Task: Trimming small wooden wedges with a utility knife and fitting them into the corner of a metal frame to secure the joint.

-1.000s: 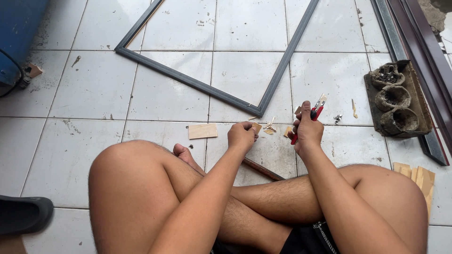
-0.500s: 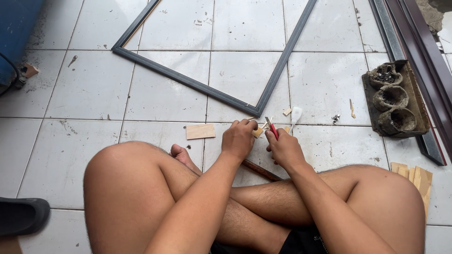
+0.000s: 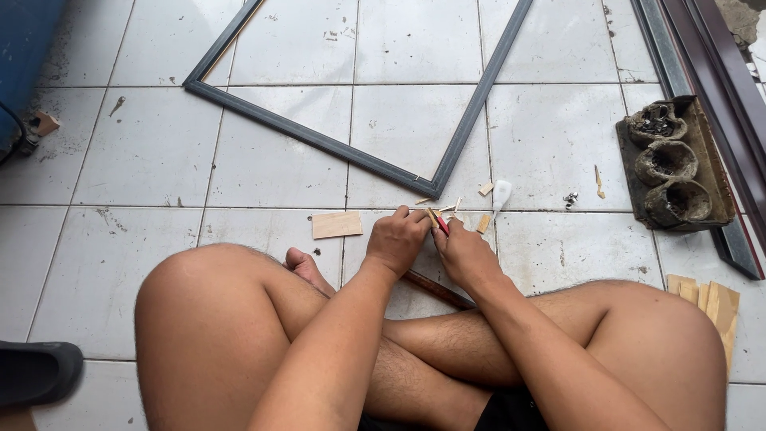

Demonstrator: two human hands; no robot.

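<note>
I sit cross-legged on white floor tiles. My left hand (image 3: 396, 239) pinches a thin sliver of wood (image 3: 432, 215) just below the corner of a dark grey frame (image 3: 335, 149). My right hand (image 3: 464, 254) sits close against it and grips a small red-handled tool (image 3: 441, 226), its tip at the sliver. Both hands hover low over the tile, touching each other. Small wood offcuts (image 3: 483, 223) and a white glue tube (image 3: 500, 194) lie just beyond the fingers.
A flat wood piece (image 3: 336, 225) lies left of my hands. A brown stick (image 3: 435, 289) rests under my wrists. A dirty tray with three cups (image 3: 674, 168) stands at the right by a door rail. Wood slats (image 3: 714, 302) lie beside my right knee. A dark sandal (image 3: 36, 371) is at far left.
My right hand came down from a raised position to meet my left hand near the frame corner. Both hands then moved slightly lower, working together on the sliver.
</note>
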